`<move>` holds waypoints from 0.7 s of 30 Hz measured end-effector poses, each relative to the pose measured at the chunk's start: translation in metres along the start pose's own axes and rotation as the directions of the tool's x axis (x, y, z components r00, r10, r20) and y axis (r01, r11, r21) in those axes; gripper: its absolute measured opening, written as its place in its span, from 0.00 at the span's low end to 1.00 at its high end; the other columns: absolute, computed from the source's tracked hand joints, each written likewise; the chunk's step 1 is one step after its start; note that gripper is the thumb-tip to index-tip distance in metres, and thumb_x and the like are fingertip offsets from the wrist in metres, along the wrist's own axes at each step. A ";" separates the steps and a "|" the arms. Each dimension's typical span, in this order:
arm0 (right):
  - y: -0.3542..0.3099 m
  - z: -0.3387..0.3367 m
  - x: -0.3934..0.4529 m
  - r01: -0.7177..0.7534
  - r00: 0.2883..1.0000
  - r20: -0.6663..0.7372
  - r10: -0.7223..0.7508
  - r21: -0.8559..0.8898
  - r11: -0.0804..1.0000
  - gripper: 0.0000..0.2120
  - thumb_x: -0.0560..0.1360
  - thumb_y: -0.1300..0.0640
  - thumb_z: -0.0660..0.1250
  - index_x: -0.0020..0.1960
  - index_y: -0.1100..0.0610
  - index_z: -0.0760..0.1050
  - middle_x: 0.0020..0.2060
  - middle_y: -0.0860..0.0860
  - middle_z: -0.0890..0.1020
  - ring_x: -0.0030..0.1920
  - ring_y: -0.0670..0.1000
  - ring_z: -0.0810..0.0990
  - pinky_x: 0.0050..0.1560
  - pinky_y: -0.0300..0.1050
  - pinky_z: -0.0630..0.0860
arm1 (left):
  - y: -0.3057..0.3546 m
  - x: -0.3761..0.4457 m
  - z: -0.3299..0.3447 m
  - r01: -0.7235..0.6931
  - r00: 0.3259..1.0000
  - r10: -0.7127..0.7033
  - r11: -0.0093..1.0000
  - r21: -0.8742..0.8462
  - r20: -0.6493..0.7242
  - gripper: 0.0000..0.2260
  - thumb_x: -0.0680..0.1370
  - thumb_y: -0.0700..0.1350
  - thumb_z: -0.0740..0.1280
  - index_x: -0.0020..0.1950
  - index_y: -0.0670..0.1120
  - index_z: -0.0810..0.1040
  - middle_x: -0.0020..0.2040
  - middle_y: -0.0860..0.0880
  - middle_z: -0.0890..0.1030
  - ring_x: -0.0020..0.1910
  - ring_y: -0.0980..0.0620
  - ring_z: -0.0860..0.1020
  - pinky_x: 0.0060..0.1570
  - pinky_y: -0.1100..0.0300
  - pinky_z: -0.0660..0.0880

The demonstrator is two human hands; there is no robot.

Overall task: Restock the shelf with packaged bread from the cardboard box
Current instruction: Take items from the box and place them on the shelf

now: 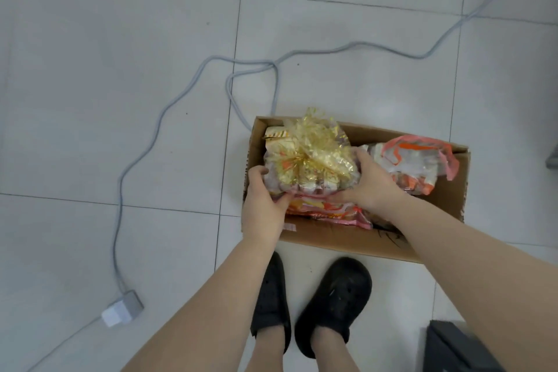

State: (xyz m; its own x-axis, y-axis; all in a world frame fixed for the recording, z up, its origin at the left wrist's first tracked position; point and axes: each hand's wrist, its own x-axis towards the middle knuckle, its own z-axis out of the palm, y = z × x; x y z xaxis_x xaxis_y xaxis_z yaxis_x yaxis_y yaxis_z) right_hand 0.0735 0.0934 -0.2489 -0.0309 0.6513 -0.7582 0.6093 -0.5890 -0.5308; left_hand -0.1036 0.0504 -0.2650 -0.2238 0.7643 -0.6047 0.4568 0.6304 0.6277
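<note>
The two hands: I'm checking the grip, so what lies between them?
In the head view, the gold-tied bread bag sits between the left hand and right hand, over the cardboard box.

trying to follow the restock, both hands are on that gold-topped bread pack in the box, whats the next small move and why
Probably lift the gold-topped bread pack straight up out of the cardboard box: the left hand and right hand already grip its two sides, and it sits on top of the other packs.

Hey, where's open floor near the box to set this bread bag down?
Bare tile lies left of the cardboard box, between it and the grey cable, and beyond the box's right end. It is crowded inside the box and at the shoes.
</note>
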 end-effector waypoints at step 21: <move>-0.362 -0.278 -0.388 0.620 0.764 -0.592 -0.257 0.562 0.547 0.27 0.63 0.49 0.75 0.60 0.51 0.70 0.49 0.52 0.84 0.43 0.50 0.85 0.43 0.49 0.81 | 0.426 -0.240 -0.275 -0.387 0.890 0.454 0.711 -0.587 -0.036 0.24 0.67 0.50 0.75 0.58 0.60 0.70 0.51 0.57 0.82 0.46 0.59 0.83 0.37 0.64 0.79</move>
State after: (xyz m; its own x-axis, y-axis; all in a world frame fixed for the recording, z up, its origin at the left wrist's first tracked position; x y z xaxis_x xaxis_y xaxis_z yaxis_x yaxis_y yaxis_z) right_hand 0.0855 0.1872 0.3425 0.2886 0.9322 -0.2186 -0.1313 -0.1876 -0.9734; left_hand -0.0919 0.1726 0.2819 -0.0227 0.9716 -0.2354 -0.0942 0.2323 0.9681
